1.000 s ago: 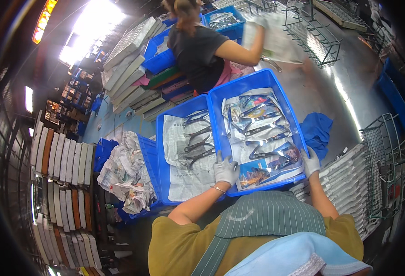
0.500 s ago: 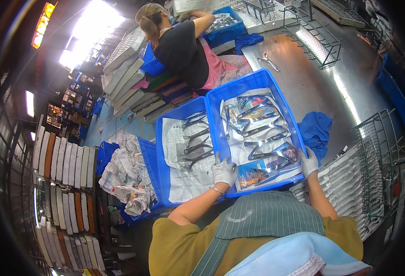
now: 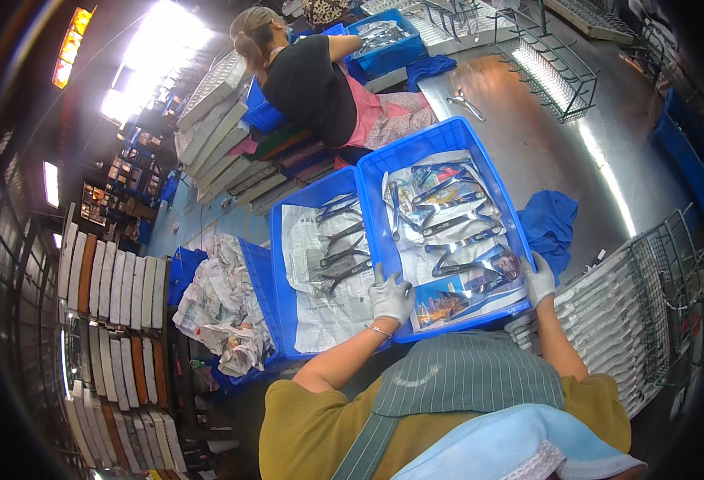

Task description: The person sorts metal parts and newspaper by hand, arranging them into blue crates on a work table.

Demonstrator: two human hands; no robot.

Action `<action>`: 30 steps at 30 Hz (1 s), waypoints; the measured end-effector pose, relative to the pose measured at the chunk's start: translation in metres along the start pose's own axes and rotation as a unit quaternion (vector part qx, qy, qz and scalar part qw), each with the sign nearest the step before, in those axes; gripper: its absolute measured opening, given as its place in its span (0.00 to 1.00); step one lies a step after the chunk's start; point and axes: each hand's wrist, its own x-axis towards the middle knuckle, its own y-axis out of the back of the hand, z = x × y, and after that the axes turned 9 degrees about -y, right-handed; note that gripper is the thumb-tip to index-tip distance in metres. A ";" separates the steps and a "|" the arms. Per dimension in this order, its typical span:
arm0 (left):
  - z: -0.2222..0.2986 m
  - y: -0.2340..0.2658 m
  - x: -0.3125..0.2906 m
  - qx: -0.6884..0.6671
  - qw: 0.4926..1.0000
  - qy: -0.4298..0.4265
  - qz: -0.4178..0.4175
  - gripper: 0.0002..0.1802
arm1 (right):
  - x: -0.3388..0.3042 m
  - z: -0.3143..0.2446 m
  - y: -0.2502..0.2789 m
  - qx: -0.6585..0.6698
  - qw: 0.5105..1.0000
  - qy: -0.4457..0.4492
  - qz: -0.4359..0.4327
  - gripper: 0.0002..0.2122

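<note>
A blue plastic crate [image 3: 445,133] stands tilted in front of me. Newspaper lines it, and several shiny metal hand tools [image 3: 454,226], apparently adjustable wrenches, lie on the paper. My left hand [image 3: 390,298], in a whitish glove, is closed on the crate's near left wall, where it meets a second crate. My right hand [image 3: 539,282], gloved alike, grips the near right wall. That second blue crate [image 3: 278,276], on the left, holds newspaper [image 3: 318,308] and several dark wrenches [image 3: 342,246]. The fingers inside the walls show only in part.
Crumpled newspaper [image 3: 224,308] fills a container at left. A blue cloth [image 3: 547,228] and a loose metal tool [image 3: 466,105] lie on the metal table [image 3: 528,152]. Wire baskets [image 3: 556,76] stand at right. A co-worker [image 3: 312,92] sits beyond, beside stacked trays [image 3: 224,144].
The co-worker has lowered the pale object held up before, and a patterned head covering shows behind. The wire basket at lower right has shifted slightly. My hands stay on the crate.
</note>
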 end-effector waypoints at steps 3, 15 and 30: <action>0.000 0.000 0.000 0.003 1.000 -0.004 0.003 0.10 | 0.002 0.003 0.001 -0.008 1.000 -0.008 -0.005 0.20; -0.003 -0.001 0.000 0.012 1.000 -0.009 -0.001 0.10 | -0.004 -0.010 0.001 -0.024 0.999 -0.021 -0.005 0.21; 0.000 0.001 0.001 0.007 1.000 -0.014 0.008 0.10 | 0.000 -0.001 0.002 -0.035 0.999 -0.013 0.001 0.22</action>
